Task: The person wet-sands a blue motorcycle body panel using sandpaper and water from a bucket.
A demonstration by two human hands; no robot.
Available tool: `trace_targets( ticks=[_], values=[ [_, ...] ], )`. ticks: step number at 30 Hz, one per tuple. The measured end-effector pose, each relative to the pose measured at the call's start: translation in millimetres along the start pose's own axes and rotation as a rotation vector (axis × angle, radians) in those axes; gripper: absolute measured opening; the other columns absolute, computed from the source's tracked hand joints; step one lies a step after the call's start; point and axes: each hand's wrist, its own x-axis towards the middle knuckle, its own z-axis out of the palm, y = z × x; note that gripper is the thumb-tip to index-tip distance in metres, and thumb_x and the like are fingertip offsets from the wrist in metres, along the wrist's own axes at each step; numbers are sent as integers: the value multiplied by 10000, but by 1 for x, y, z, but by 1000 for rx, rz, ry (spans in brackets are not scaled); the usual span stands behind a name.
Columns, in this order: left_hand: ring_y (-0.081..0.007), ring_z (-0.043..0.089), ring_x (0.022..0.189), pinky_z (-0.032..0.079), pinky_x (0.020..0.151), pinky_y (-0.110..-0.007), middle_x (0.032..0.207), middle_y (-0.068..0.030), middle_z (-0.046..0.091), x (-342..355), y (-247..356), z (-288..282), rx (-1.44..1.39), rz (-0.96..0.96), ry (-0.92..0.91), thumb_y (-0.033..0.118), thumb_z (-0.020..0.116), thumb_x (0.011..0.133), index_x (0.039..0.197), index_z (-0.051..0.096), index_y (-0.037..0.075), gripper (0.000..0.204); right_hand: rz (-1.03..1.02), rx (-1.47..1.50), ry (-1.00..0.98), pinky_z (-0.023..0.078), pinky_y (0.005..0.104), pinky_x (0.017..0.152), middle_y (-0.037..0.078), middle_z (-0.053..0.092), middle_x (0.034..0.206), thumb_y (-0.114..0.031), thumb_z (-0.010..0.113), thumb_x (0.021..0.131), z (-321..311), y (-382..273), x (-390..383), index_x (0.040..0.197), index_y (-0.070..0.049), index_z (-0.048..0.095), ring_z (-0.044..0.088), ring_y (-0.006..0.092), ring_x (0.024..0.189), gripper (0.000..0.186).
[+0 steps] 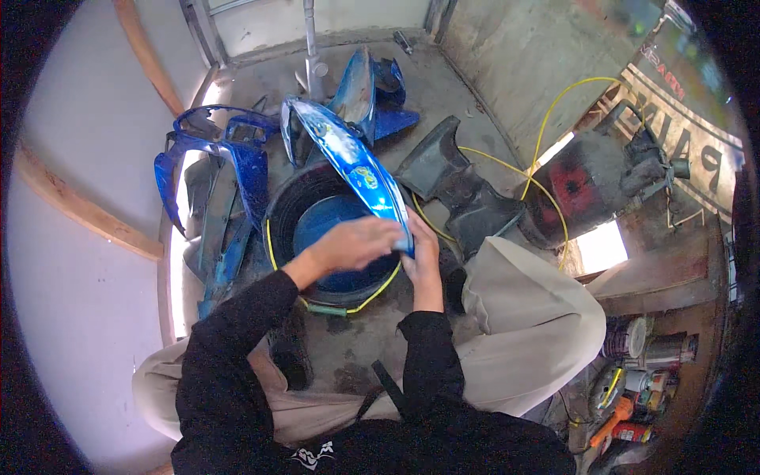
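Note:
A long, curved blue motorcycle body panel (pixel 336 150) with pale, worn patches slants over a black bucket (pixel 286 202). My right hand (pixel 423 252) is closed round the panel's near end, from its right side. Against the panel's left edge, near that same end, lies my left hand (pixel 356 247). Motion smears its fingers, and whether anything is in them cannot be made out. Below both hands the bucket holds dark bluish water (pixel 317 226). A yellow cord handle with a green grip (pixel 327 309) hangs at the bucket's near side.
More blue body panels lie left (pixel 253 162) and behind the bucket (pixel 356 91). A dark plastic panel (pixel 459 178) sits to its right. Further right are a tank-shaped compressor (pixel 566 186) and a yellow hose (pixel 546 131). Cans (pixel 625 338) and an orange tool (pixel 613 419) stand lower right.

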Motion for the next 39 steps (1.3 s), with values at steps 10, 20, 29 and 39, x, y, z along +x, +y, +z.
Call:
trace_targets(
  ticks=[10, 20, 29, 39],
  values=[
    [-356, 636, 1218, 521, 1052, -449, 1316, -166, 649, -9, -10, 1, -15, -23, 17, 172, 614, 972, 1275, 612, 64, 321, 3, -11, 23, 528, 355, 1026, 182, 657, 1332, -96, 518, 1015, -1, 1, 1, 1414, 93, 545, 672, 237, 1154, 442],
    [-354, 655, 1196, 524, 1037, -436, 1282, -172, 679, 2, -33, -8, 104, -139, 86, 161, 569, 1005, 1210, 657, 47, 251, 5, 53, 5, 508, 376, 1071, 209, 635, 1362, -106, 538, 1019, 4, -2, -3, 1415, 126, 523, 654, 252, 1206, 459],
    [-349, 659, 1155, 540, 986, -430, 1283, -162, 670, 12, -35, -14, -16, -15, 12, 138, 513, 1036, 1205, 659, 42, 244, 18, 3, 24, 514, 351, 1050, 189, 641, 1362, -71, 522, 1013, -1, -10, -1, 1412, 119, 534, 658, 238, 1195, 442],
    [-358, 617, 1263, 486, 1088, -448, 1306, -165, 667, 19, -29, -11, -92, -29, -35, 175, 524, 1019, 1252, 646, 54, 290, 16, -9, 51, 507, 349, 1053, 189, 636, 1367, -85, 533, 1011, -6, -8, 0, 1416, 105, 540, 653, 232, 1200, 447]
  ],
)
